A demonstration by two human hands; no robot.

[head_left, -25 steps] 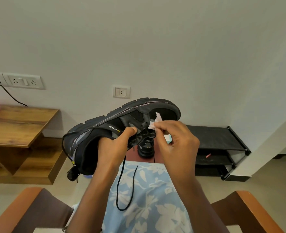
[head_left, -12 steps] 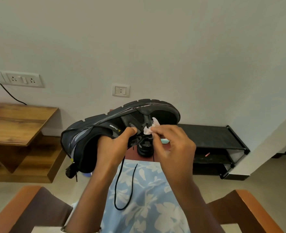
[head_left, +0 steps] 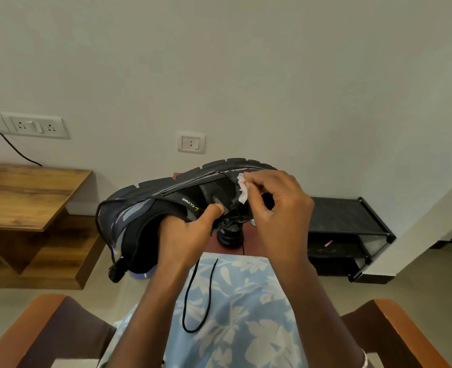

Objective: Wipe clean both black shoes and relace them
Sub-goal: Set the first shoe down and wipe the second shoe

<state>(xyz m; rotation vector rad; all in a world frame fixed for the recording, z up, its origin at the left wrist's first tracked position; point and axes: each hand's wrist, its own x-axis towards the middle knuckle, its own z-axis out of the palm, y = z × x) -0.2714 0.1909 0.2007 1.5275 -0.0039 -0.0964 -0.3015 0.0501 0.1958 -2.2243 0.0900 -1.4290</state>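
So here's where we're at: the left hand (head_left: pixel 185 235) grips the black shoe (head_left: pixel 150 203) at the collar, thumb pressed on the side by the logo, holding it sole-up in the air over the lap (head_left: pixel 241 301). The right hand (head_left: pixel 275 205) pinches a crumpled white wipe (head_left: pixel 242 189) against the upper near the toe. We reckon we're still mid-wipe on this one.

Stuff that could bite us: we're rubbing at the toe end, well away from the grip, so a hard push could twist the shoe out of the left hand. The wipe's a small wad and could slip from the pinch. And the pulled lace (head_left: pixel 195 296) just lies loose on the lap, so one knee shift and it's on the floor (head_left: pixel 418 277). The second shoe (head_left: pixel 230 236) sits mostly hidden behind.
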